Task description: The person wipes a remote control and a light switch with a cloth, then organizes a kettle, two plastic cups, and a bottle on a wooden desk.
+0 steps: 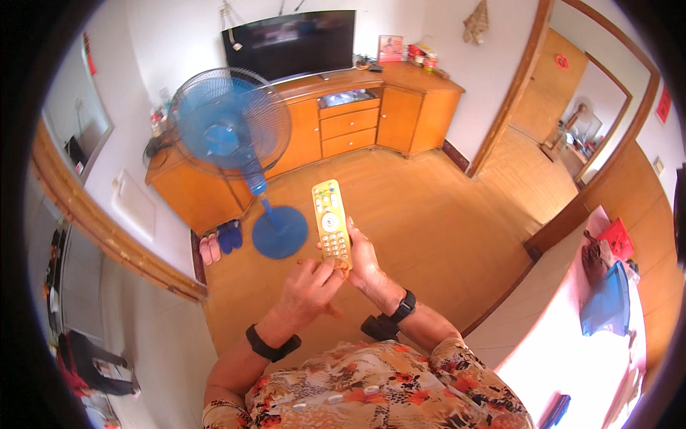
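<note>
A yellow remote control with white buttons is held upright in front of me, its button side facing me. My right hand grips its lower right edge, thumb along the side. At the lower end of the remote, my left hand pinches a small crumpled orange-brown cloth against the surface. The fingers partly hide this cloth, so its full shape does not show. Both wrists wear a black band.
A blue pedestal fan stands ahead to the left, before a wooden cabinet bearing a television. Pink slippers and blue slippers lie by the cabinet. At right, a blue bag rests on a pink-covered surface.
</note>
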Demonstrator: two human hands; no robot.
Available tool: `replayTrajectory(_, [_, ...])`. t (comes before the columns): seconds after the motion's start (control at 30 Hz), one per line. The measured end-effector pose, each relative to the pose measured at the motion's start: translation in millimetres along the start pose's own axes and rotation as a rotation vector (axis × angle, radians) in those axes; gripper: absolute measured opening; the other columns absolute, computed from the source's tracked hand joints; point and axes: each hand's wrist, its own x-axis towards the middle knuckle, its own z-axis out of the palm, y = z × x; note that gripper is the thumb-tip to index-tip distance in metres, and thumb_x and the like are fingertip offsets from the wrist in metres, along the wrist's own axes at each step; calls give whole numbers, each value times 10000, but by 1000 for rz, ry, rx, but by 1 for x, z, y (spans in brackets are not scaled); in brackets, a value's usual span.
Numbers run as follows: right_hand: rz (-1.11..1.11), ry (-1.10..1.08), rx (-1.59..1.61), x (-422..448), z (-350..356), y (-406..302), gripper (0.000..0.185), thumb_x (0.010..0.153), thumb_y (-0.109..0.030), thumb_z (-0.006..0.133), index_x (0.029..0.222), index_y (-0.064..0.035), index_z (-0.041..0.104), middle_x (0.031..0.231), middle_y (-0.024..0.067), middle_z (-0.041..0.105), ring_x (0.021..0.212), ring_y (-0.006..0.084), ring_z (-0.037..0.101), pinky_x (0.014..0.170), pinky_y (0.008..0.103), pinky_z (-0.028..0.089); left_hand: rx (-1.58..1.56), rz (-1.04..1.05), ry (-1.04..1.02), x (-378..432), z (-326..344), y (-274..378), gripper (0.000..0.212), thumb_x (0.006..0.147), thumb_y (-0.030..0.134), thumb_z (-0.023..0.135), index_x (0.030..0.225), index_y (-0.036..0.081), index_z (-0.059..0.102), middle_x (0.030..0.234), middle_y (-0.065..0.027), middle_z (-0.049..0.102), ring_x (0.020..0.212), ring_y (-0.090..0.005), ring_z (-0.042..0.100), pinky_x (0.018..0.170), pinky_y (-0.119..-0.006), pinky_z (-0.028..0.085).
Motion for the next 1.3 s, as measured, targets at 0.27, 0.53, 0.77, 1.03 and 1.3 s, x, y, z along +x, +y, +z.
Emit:
replayTrajectory(0.27, [-13,7,67,28,-113,-130,432,964,-377,270,1174,-47,454,1032,131,586,832,257,599,754,374,498,-133,-188,86,105,121,-48,188,678,36,626,863,23,594,851,-83,571,713,-218,557,593,-307,455])
replayTrajectory(0.53, [66,-233,96,64,-181,-240,484,952,-424,276,1272,-84,406,1095,170,570,773,261,595,642,344,509,-807,-617,192,201,218,-72,202,731,-55,588,929,-16,583,879,-102,603,767,-190,597,669,-253,462])
replayTrajectory(0.77, [52,-177,49,135,-212,-269,499,955,-410,280,1254,-36,417,1101,181,574,783,260,620,675,336,521,-698,-307,333,293,269,-87,235,677,-109,589,896,-24,567,908,-125,577,789,-218,597,685,-269,464])
replayTrajectory(1.03, [-101,20,-318,253,-214,-318,451,968,-342,291,1205,9,446,1043,150,596,786,240,628,684,319,519,-595,-239,300,384,336,-171,197,665,4,648,853,35,596,835,-75,569,738,-257,588,603,-323,475])
replayTrajectory(1.3, [-106,159,-395,339,-218,-331,428,966,-351,293,1173,-8,443,980,126,593,747,234,630,635,325,527,-466,-188,170,434,368,-256,177,711,39,660,877,49,597,853,-70,578,737,-268,588,595,-336,471])
